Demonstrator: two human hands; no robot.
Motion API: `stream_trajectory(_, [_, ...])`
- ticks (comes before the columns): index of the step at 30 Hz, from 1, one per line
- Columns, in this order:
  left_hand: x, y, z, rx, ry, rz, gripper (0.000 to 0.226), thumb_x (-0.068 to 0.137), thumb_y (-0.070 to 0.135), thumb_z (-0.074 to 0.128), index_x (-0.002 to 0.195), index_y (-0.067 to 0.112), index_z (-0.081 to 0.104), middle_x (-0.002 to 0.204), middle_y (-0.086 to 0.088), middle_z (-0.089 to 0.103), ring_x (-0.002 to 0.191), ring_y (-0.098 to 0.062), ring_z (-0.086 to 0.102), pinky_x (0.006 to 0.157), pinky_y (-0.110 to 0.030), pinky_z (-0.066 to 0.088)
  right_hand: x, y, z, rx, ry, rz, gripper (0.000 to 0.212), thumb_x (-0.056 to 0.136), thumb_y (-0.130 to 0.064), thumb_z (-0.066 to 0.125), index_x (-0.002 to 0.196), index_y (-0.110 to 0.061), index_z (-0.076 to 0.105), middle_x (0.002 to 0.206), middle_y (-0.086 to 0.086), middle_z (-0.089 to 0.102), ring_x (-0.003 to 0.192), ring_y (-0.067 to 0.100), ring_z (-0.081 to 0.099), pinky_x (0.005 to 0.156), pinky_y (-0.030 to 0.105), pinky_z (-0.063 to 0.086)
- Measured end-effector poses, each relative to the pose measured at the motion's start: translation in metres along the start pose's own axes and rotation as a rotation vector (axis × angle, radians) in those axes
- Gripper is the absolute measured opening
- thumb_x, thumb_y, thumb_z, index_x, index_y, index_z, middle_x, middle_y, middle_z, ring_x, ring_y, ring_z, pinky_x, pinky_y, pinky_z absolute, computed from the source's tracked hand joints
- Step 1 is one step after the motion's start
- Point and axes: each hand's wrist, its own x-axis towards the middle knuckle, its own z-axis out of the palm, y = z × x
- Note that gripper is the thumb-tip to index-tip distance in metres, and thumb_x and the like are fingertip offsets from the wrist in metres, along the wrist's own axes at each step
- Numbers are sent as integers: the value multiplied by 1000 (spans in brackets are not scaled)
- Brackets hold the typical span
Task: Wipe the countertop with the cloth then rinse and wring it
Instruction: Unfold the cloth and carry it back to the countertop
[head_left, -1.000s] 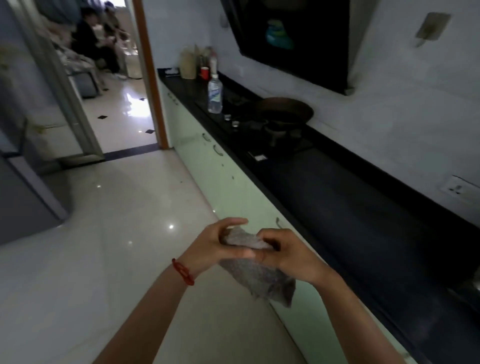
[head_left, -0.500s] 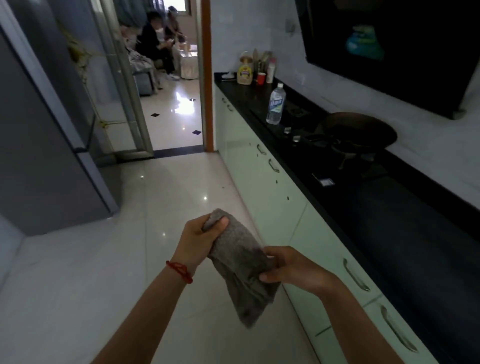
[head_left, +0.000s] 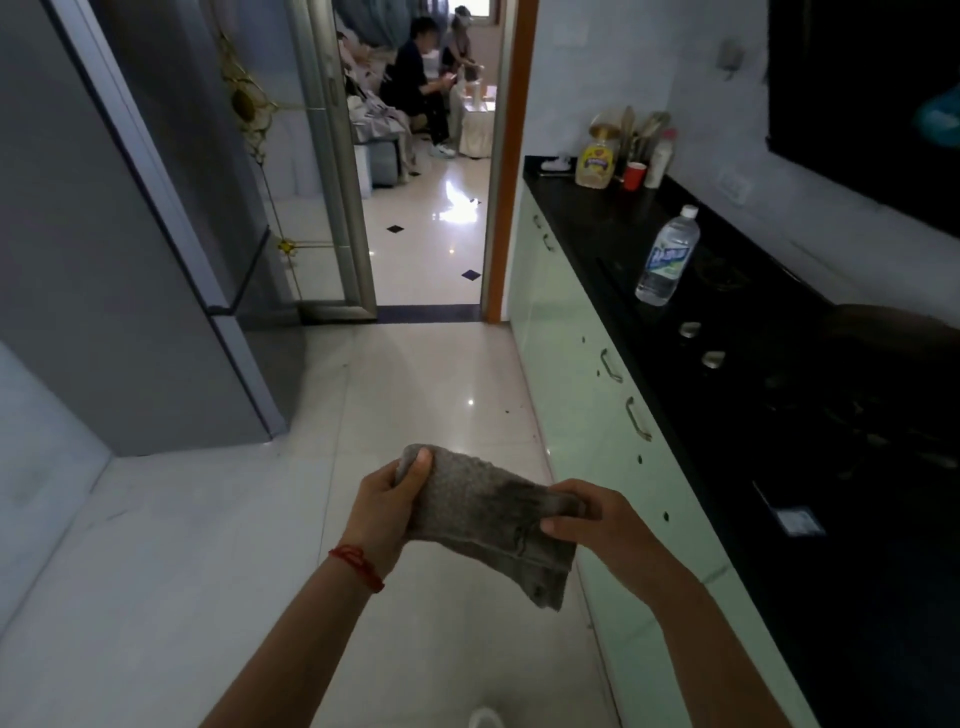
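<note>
So the cloth (head_left: 483, 514) isn't anywhere near the counter (head_left: 737, 364) yet. Both hands are holding it out in the air over the floor, in front of the body. The left hand (head_left: 387, 506) is pinching the far upper corner, thumb on top and fingers curled behind. The right hand (head_left: 597, 525) is gripping the nearer right edge, thumb pressing the front, fingers wrapping over the top. Both grips are closed down on the fabric, nothing slack. The cloth is stretching between them, long axis running left to right and dropping a bit toward the right, with a loose corner hanging below the right hand.

The bit that matters: the counter is lying off to the right, and the right hand is the closer one to it. My guess is that hand is going to carry the cloth over, and the left just lets go. There's a bottle (head_left: 666, 257) and a dark pan (head_left: 893, 332) standing on the counter, so the wiping will need to work around those.
</note>
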Motion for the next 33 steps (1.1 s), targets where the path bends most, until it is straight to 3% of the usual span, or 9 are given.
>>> stream_trajectory(5, [80, 19, 18, -23, 54, -71, 17, 90, 30, 50, 85, 18, 62, 94, -10, 63, 87, -26, 60, 64, -31, 52, 99, -16, -24, 247, 80, 133, 10, 80, -1, 61, 83, -11, 62, 86, 14, 63, 79, 27, 64, 59, 31, 57])
stream_trajectory(10, [161, 23, 24, 59, 163, -114, 14, 86, 28, 57, 78, 18, 61, 85, -2, 60, 83, -19, 56, 69, -28, 47, 196, -26, -30, -92, 328, 71, 9, 77, -7, 68, 81, -12, 62, 81, 8, 64, 76, 22, 61, 70, 30, 52])
stream_trajectory(14, [240, 29, 33, 222, 195, -19, 22, 87, 20, 58, 65, 26, 57, 69, 1, 59, 68, -9, 56, 55, -14, 44, 279, -36, -28, -310, 477, -26, 17, 77, -11, 68, 92, -8, 60, 79, 2, 58, 69, 13, 54, 54, 10, 39])
stream_trajectory(17, [306, 38, 40, 293, 168, 19, 21, 87, 16, 57, 67, 20, 59, 66, -2, 60, 64, -12, 58, 51, -11, 48, 345, -49, -24, -389, 547, -72, 19, 77, -12, 67, 94, -9, 59, 79, 2, 61, 68, 13, 55, 52, 14, 43])
stream_trajectory(20, [374, 56, 43, 314, 131, 45, 16, 86, 13, 58, 74, 5, 64, 69, -13, 62, 66, -23, 59, 62, -29, 52, 414, -73, -24, -444, 558, -79, 21, 80, -16, 66, 99, -11, 59, 88, 6, 66, 75, 18, 61, 63, 28, 54])
stream_trajectory(24, [456, 84, 53, 307, 22, 99, 17, 88, 14, 56, 74, 10, 63, 66, -9, 63, 60, -19, 60, 53, -12, 50, 496, -108, -27, -422, 533, -107, 28, 81, -23, 67, 107, -16, 60, 94, 4, 69, 81, 15, 64, 72, 27, 56])
stream_trajectory(28, [532, 112, 78, 131, -48, 8, 22, 92, 10, 46, 80, 17, 63, 69, -2, 63, 56, -3, 62, 50, -8, 48, 559, -131, -37, -421, 519, -162, 41, 83, -24, 65, 122, -16, 55, 106, 3, 70, 90, 12, 64, 85, 28, 55])
stream_trajectory(30, [571, 120, 90, -11, -63, -80, 21, 93, 14, 44, 84, 19, 63, 78, -1, 66, 66, -4, 65, 55, -13, 51, 584, -134, -49, -409, 510, -197, 42, 85, -18, 62, 126, -14, 53, 109, 5, 69, 91, 8, 62, 87, 24, 53])
stream_trajectory(33, [630, 130, 108, -35, -146, -108, 11, 83, 25, 59, 93, 24, 63, 92, -3, 70, 80, -12, 68, 62, -20, 54, 623, -138, -75, -475, 462, -239, 41, 85, -9, 57, 126, -14, 53, 106, 6, 69, 88, 3, 55, 79, 5, 42])
